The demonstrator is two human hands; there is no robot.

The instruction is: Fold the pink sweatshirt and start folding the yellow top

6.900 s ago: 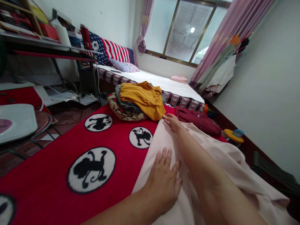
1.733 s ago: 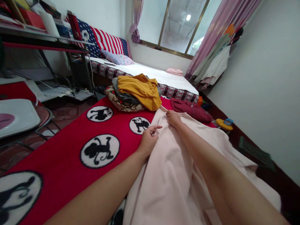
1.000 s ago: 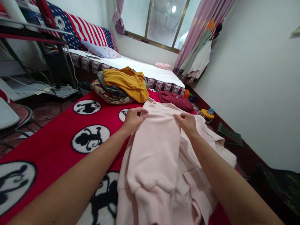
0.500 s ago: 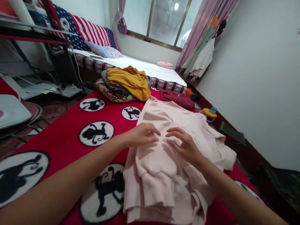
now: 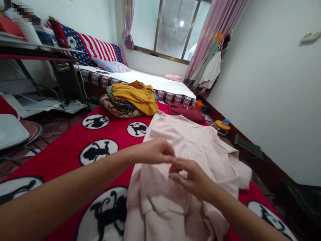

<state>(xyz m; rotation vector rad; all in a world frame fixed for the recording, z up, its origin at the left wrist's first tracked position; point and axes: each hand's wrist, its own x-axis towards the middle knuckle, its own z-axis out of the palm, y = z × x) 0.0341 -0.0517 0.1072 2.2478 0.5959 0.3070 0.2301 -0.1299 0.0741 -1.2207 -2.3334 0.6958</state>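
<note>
A pale pink sweatshirt (image 5: 200,140) lies spread over a red blanket, with a sleeve folded across its body and the ribbed cuff towards me. My left hand (image 5: 157,152) is over the middle of it, fingers curled and pressed together; anything between them is too small or hidden to make out. My right hand (image 5: 193,177) meets the left fingertips with its own, its thumb apart from the bent fingers and nothing visible in it. Both hands appear just above the cloth; whether they touch it I cannot tell.
The red blanket (image 5: 60,160) bears monkey prints. Beyond the sweatshirt are a clothes pile topped with mustard trousers (image 5: 135,95) and a folded maroon garment (image 5: 187,112). A bed (image 5: 147,80) stands behind, a desk (image 5: 37,55) and stool (image 5: 12,130) left, a wall right.
My hands have come together, so the fingertips that were apart now meet. The left fingers have closed more. The camera view has shifted slightly; the sweatshirt lies much as before.
</note>
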